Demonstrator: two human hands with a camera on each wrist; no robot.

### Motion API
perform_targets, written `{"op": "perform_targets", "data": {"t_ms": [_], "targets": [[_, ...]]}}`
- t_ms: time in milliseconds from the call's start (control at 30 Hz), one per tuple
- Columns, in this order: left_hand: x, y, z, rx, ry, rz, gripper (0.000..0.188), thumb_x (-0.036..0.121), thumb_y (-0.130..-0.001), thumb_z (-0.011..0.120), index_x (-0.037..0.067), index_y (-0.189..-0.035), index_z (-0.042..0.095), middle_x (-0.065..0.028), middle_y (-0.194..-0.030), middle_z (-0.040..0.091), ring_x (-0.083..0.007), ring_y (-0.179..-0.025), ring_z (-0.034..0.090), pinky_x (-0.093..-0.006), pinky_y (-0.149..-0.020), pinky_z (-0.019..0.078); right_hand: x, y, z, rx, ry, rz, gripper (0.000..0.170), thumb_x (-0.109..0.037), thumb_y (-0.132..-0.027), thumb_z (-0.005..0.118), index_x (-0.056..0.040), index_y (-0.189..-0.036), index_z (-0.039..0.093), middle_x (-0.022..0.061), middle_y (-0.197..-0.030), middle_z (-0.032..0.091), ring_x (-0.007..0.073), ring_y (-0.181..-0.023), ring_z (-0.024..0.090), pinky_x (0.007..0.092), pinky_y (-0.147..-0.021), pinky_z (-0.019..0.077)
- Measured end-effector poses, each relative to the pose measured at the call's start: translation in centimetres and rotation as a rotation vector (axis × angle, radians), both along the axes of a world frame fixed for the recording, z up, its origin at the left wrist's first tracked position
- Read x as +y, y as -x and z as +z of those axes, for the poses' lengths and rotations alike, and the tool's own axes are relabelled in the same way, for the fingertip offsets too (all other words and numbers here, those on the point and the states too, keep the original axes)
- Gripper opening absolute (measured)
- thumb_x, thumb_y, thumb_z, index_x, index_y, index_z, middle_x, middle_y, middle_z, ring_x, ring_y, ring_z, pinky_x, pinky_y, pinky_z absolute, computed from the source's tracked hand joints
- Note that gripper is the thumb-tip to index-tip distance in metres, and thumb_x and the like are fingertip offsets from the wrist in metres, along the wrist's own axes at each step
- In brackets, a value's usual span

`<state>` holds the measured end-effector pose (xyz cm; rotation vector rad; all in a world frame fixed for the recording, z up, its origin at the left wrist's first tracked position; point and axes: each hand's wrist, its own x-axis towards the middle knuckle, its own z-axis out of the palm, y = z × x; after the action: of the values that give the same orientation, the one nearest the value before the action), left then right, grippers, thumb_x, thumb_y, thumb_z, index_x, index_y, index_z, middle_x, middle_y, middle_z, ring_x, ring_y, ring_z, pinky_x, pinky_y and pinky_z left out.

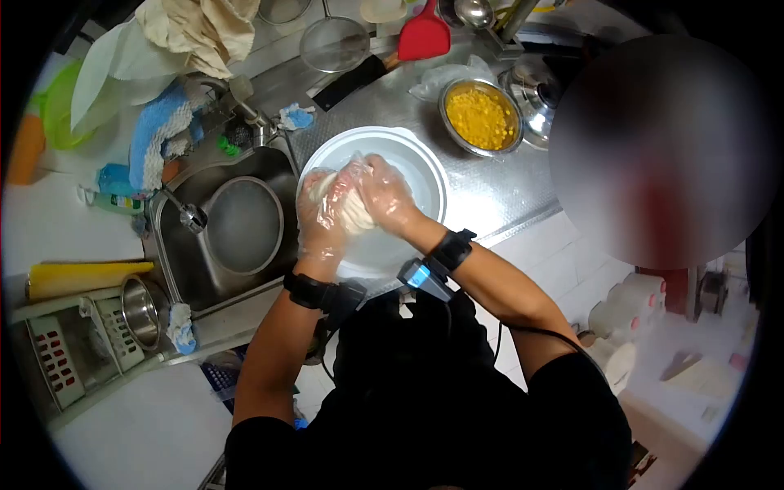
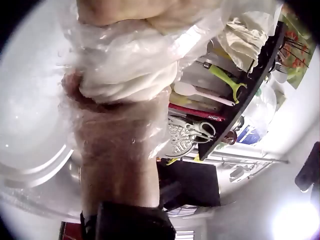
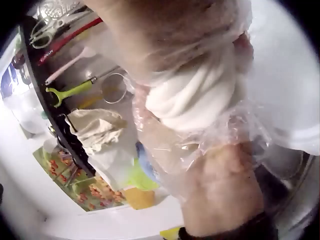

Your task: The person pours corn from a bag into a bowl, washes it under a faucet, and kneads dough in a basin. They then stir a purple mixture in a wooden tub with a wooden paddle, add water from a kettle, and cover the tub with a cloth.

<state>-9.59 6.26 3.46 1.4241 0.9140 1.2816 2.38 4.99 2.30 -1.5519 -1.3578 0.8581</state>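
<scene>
Both hands, in clear plastic gloves, are over a white basin (image 1: 442, 192) at the sink's right. Between them is a bunched white cloth (image 1: 355, 212), twisted into folds that show best in the right wrist view (image 3: 195, 95). My left hand (image 1: 321, 219) grips it from the left side. From the right, my right hand (image 1: 387, 194) grips the same bundle, its fingers curled over the top. The gloves and palms hide part of the cloth. Cloudy pale liquid shows inside the basin.
A steel sink (image 1: 175, 269) holding a round lid-like disc lies left. A metal bowl of yellow chunks (image 1: 482, 118) stands back right beside a shiny pot lid (image 1: 532, 102). Behind are a strainer (image 1: 335, 44), a black-handled tool (image 1: 351, 84) and a red spatula (image 1: 425, 35).
</scene>
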Motion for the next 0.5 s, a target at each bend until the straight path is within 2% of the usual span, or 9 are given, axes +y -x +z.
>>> {"op": "perform_targets", "data": {"t_ms": [67,167,200,300,333,433,467,500], "targets": [[0.0,-0.5,2.0,-0.132,0.411,0.085,0.034,0.016,-0.079,0.065,0.004,-0.106,0.048,-0.0038,-0.091,0.054,-0.0125,-0.085,0.052,-0.0231,-0.076,0.0437,-0.6,0.5,0.8,0.228,0.042,-0.129,0.035,-0.030,-0.087,0.047,-0.0009,-0.105,0.053,0.0171,-0.103,0.055,0.0311,-0.096,0.053,0.0368,-0.084,0.0410],[-1.2,-1.8,2.8,-0.007,0.096,0.126,0.040,0.018,-0.079,0.065,0.007,-0.113,0.048,-0.0070,-0.104,0.052,-0.0163,-0.096,0.051,-0.0271,-0.082,0.0440,-1.4,0.4,1.2,0.321,-0.080,-0.138,0.043,-0.033,-0.089,0.048,0.0033,-0.111,0.048,0.0164,-0.107,0.052,0.0283,-0.100,0.052,0.0344,-0.086,0.0413],[-1.7,-2.1,2.3,-0.141,0.325,0.015,0.047,0.020,-0.073,0.070,0.010,-0.115,0.050,-0.0114,-0.117,0.047,-0.0230,-0.108,0.047,-0.0345,-0.088,0.0428,-1.3,0.5,2.5,0.803,0.126,-0.195,0.040,-0.033,-0.088,0.050,-0.0004,-0.112,0.050,0.0103,-0.106,0.054,0.0209,-0.097,0.054,0.0299,-0.083,0.0440],[-2.2,-1.0,2.1,0.306,-0.271,0.008,0.048,0.020,-0.065,0.075,0.011,-0.108,0.055,-0.0135,-0.120,0.044,-0.0281,-0.111,0.046,-0.0390,-0.090,0.0420,-1.4,-0.6,2.8,1.134,0.373,-0.133,0.037,-0.031,-0.089,0.051,-0.0037,-0.113,0.051,0.0074,-0.105,0.055,0.0160,-0.094,0.055,0.0264,-0.080,0.0460],[-2.4,-0.9,2.4,0.343,-0.294,0.011,0.049,0.019,-0.060,0.077,0.011,-0.104,0.057,-0.0152,-0.111,0.049,-0.0310,-0.106,0.050,-0.0387,-0.090,0.0421,-1.3,-0.7,1.7,1.305,0.478,-0.103,0.034,-0.028,-0.088,0.052,-0.0052,-0.113,0.051,0.0072,-0.103,0.057,0.0152,-0.091,0.057,0.0254,-0.077,0.0474],[-2.6,-1.4,2.3,0.300,-0.298,0.032,0.045,0.017,-0.061,0.077,0.008,-0.101,0.057,-0.0133,-0.102,0.053,-0.0280,-0.101,0.052,-0.0368,-0.087,0.0429,-1.7,-0.4,-1.2,1.332,0.337,-0.092,0.027,-0.024,-0.088,0.052,-0.0051,-0.108,0.054,0.0071,-0.099,0.057,0.0176,-0.091,0.057,0.0280,-0.081,0.0464],[-2.6,-1.5,1.9,0.243,-0.207,0.034,0.044,0.017,-0.062,0.076,0.007,-0.100,0.057,-0.0124,-0.100,0.053,-0.0263,-0.099,0.053,-0.0357,-0.086,0.0431,-2.0,-0.3,-2.2,0.895,0.124,0.005,0.026,-0.023,-0.088,0.051,-0.0046,-0.105,0.055,0.0079,-0.097,0.058,0.0190,-0.090,0.057,0.0294,-0.081,0.0461],[-2.5,-1.5,0.9,0.181,-0.122,0.029,0.042,0.016,-0.063,0.076,0.006,-0.099,0.057,-0.0115,-0.098,0.054,-0.0246,-0.097,0.053,-0.0345,-0.085,0.0434,-2.2,-0.1,-2.7,0.447,-0.078,-0.016,0.024,-0.022,-0.087,0.050,-0.0041,-0.102,0.056,0.0087,-0.095,0.059,0.0203,-0.090,0.057,0.0308,-0.081,0.0457]]}}
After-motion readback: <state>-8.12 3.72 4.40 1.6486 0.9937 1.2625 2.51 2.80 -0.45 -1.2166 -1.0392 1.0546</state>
